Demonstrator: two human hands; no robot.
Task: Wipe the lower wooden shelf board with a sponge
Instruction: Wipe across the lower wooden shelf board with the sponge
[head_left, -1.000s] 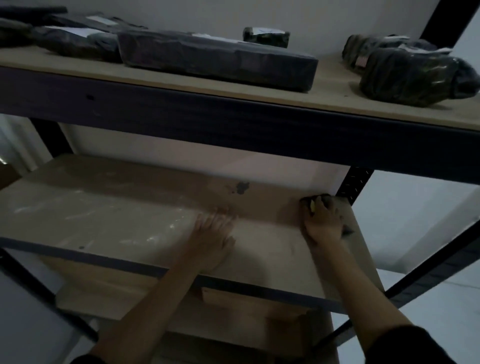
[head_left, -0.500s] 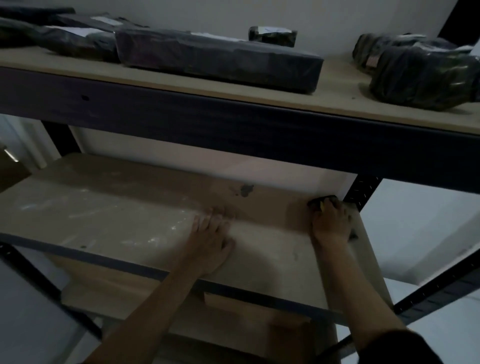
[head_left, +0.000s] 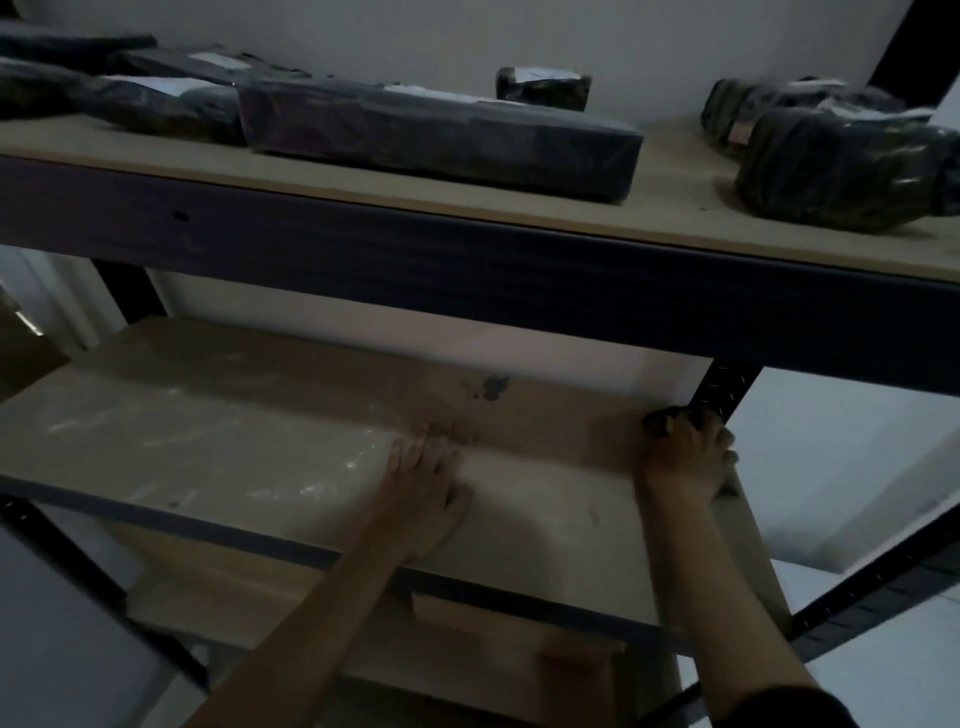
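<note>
Wiping is under way at the far right back corner of the lower board (head_left: 260, 447). The right hand (head_left: 685, 457) presses a dark sponge (head_left: 662, 420) down there, just beside the perforated black post (head_left: 722, 389); the fingers are curled over the sponge, so this grip is closed on it, and only a dark edge with a touch of yellow peeks out in front of the knuckles. The left hand (head_left: 423, 480) lies flat on the board near its middle, fingers spread and holding nothing (it looks like a brace for the reach).

As for progress, I judge the job partly done at best. Pale dusty streaks and smears show over the left half of the board, and a dark stain (head_left: 493, 387) sits near the back wall, well apart from the sponge. The right part of the board near the front looks more even, which may mean it has been gone over, though the dim light makes that hard to tell. Left to do, by my reading: the stain, the middle under the left hand, and the whole streaked left half.
</note>
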